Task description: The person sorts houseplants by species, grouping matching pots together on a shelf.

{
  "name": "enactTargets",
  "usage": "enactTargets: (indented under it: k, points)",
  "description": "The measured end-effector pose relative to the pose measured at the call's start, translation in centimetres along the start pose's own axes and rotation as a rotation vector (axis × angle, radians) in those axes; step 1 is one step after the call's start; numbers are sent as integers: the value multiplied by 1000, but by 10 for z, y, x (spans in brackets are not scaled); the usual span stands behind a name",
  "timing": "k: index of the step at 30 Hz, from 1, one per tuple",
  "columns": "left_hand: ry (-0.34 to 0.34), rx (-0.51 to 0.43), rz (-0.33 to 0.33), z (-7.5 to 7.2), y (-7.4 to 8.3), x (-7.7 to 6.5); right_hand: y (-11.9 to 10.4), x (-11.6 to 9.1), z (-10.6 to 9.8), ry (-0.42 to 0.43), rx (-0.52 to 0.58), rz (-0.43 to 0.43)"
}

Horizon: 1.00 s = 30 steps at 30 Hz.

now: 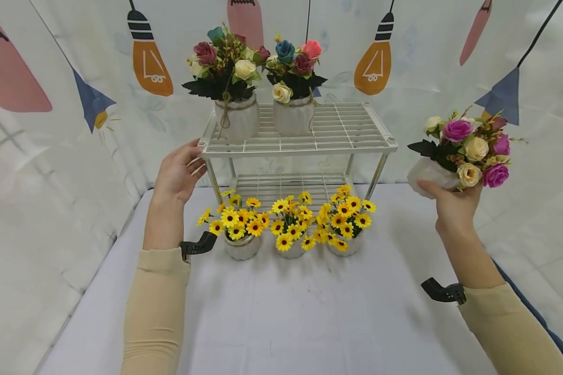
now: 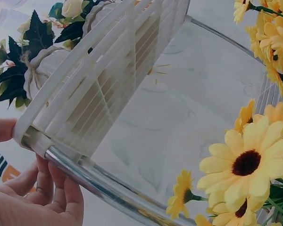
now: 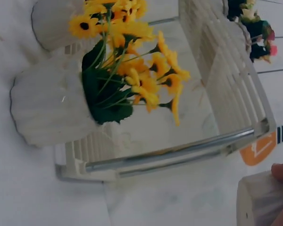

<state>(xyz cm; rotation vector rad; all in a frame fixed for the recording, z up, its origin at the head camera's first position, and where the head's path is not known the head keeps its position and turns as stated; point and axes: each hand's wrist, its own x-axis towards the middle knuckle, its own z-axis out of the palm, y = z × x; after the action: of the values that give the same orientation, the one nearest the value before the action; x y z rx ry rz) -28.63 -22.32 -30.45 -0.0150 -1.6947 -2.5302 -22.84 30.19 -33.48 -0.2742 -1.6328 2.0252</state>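
My left hand [image 1: 178, 172] grips the left front corner of a two-tier white wire shelf [image 1: 356, 152]; in the left wrist view the thumb lies against the corner and the curled fingers [image 2: 61, 188] sit beneath it by the metal leg. On the right, my right hand [image 1: 455, 208] holds a white pot [image 1: 429, 174] of purple and cream roses [image 1: 476, 148] in the air, tilted, with the blooms leaning right. Only part of this pot [image 3: 262, 197] shows in the right wrist view. Two potted rose bunches [image 1: 236, 120] [image 1: 293, 117] stand on the upper tier, left and centre.
In front of the lower tier [image 1: 281, 182], three pots of yellow daisies [image 1: 242, 247] [image 1: 291, 252] [image 1: 344, 245] stand in a row. A white cloth [image 1: 281, 312] covers the table. Behind hangs a printed curtain [image 1: 417, 62].
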Motion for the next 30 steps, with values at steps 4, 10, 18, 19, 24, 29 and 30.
enactTargets:
  k: [4, 10, 18, 19, 24, 29, 30]
  points:
    - [-11, 0, 6, 0, 0, 1, -18, -3, 7, -55, 58, -46]
    - [8, 21, 12, 0, -1, 1, -40, -1, 24, -100, 64, -128]
    - [16, 33, 8, -1, 0, 2, -60, 3, 54, -140, 63, -106]
    - [15, 32, 7, -1, 0, 2, -62, 4, 57, -152, 52, -104]
    - [8, 35, 4, 1, 0, 3, -74, 9, 74, -212, -26, -70]
    - [11, 33, 4, 0, -2, 4, -81, 13, 93, -249, -60, -35]
    - [12, 32, 2, 0, -2, 3, -82, 14, 97, -253, -75, -26]
